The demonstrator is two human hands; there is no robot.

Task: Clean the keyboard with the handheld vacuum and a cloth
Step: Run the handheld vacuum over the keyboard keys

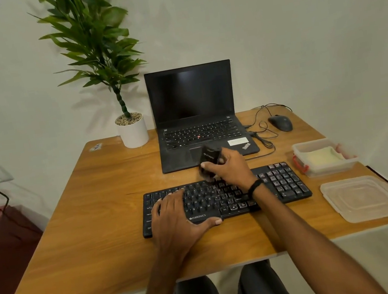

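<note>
On the tabletop (99,191), the left hand (176,222) lies flat with relaxed fingers (170,198) to steady the keyboard (281,181), while the right hand (231,169) grips the handheld vacuum (209,162) over the upper key rows.

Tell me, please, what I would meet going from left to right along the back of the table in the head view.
potted plant → laptop → mouse
</note>
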